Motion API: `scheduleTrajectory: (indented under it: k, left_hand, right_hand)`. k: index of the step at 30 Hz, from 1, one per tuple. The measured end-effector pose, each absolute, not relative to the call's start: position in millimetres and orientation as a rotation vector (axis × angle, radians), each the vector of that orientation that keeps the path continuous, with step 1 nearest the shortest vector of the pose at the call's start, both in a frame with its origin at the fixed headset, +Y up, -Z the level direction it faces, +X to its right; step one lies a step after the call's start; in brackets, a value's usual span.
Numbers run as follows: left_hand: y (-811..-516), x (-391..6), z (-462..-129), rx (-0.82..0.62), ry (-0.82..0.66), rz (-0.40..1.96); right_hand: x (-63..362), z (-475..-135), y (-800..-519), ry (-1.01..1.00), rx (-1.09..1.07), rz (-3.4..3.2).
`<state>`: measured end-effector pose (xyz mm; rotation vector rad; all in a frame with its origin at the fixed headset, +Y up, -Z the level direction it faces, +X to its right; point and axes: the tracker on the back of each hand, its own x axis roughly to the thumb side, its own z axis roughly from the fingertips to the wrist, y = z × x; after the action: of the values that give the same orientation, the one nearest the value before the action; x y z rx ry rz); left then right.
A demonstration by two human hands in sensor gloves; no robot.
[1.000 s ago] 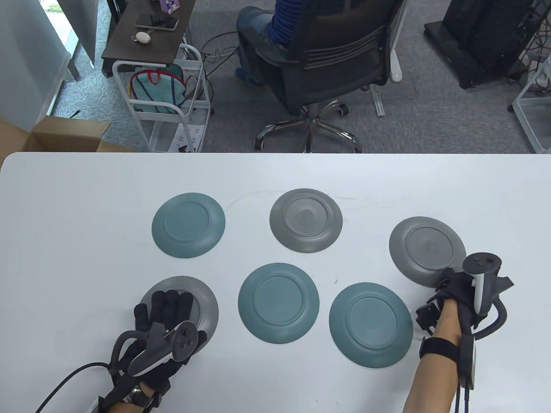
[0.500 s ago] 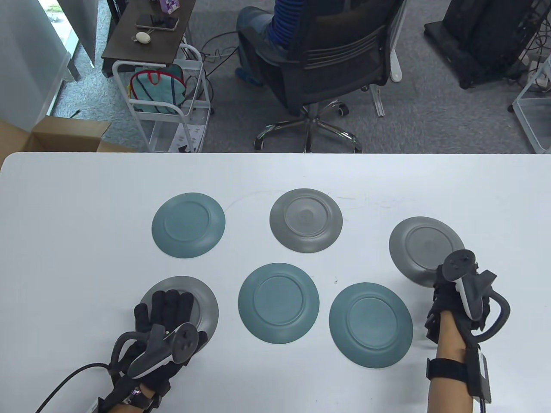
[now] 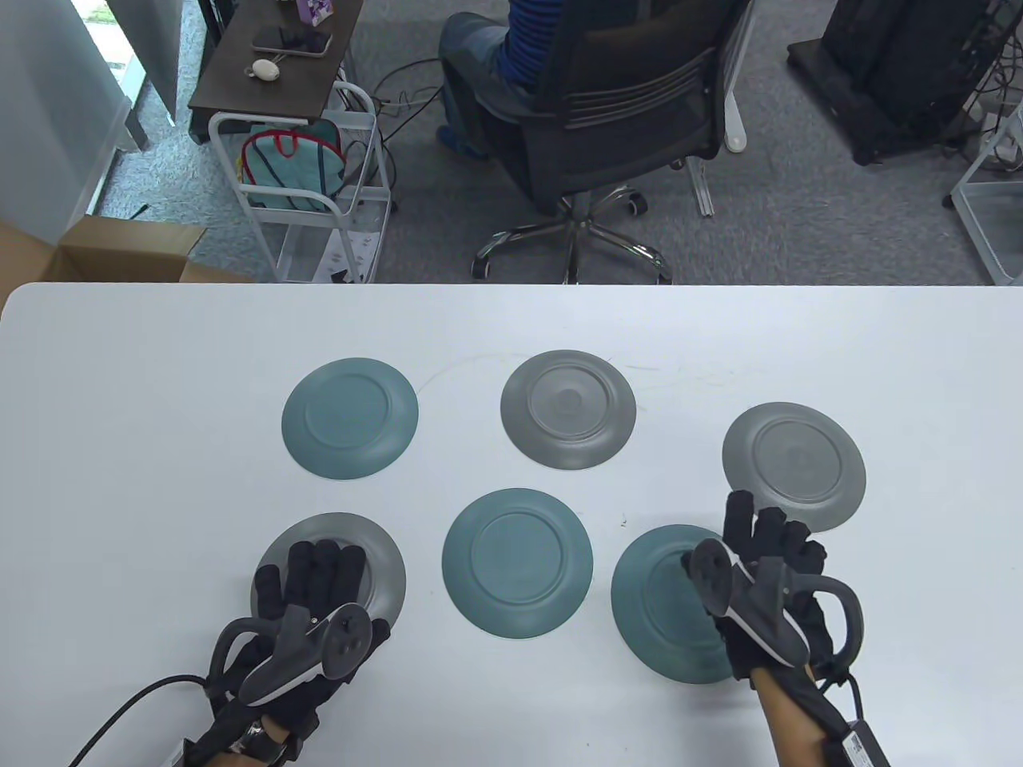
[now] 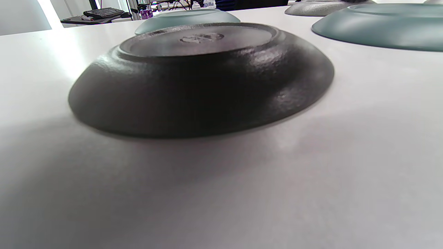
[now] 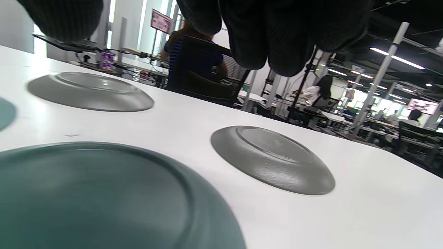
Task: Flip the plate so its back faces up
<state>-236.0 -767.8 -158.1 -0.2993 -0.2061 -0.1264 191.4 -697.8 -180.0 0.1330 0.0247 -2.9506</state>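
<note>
The right hand let go of the far gray plate, now lying back up. Its fingers are spread over the green plate. The left hand rests flat, fingers apart, on the near gray plate.

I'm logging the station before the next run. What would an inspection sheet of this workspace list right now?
Surface: white table, faint scuffs near the far plates.
Job's things: six plates, all back up; three teal plates, three grey plates.
Clutter: nothing seen on the table.
Grippers: left hand lies flat on the near-left grey plate; right hand spread over the near-right teal plate, contact unclear.
Cables: black cable from the left wrist.
Surroundings: office chair with a seated person, cart, cardboard box.
</note>
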Motion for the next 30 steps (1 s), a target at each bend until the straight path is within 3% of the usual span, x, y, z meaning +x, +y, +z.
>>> scheduleTrajectory:
  k: [15,30]
  left_hand:
    - [-769.5,-227.1,-152.7,-0.297,-0.24,-0.131]
    - [-768.7,-228.1,-154.0,-0.306,-0.237,-0.126]
  right_hand:
    - [136.0,-130.5,-738.3,-0.112,-0.198,-3.075]
    - [132.8,-130.4,-751.8,-0.205,-0.297,-3.134]
